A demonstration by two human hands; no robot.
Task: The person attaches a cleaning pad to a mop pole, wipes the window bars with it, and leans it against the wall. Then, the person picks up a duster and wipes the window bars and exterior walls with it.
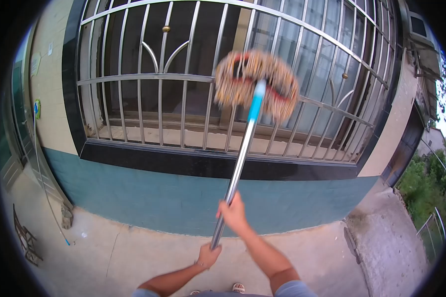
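Mop head (228, 89): thick fibrous strands, cloth-like, matt and shaggy; motion blur hides the finer texture. Pole (240, 158): smooth bare metal, glossy, bright streaks along its length. Blue collar (255, 107): looks like plastic, smooth, slight sheen. Window bars (184, 114): polished metal, smooth, reflective. Round knob (166, 29) on the bars — gold-toned, shiny, apparently metal. Dark surround (183, 163): smooth, glossy, stone-like. Lower wall (183, 198): blue-green, fairly smooth, low sheen. Upper wall (49, 89): cream, tile-like, fine joints. Curtain (312, 74): pale, thin cloth, soft folds. Ground (153, 252): concrete, matt — slightly rough, cracked. Sleeve (292, 289): matt cloth.
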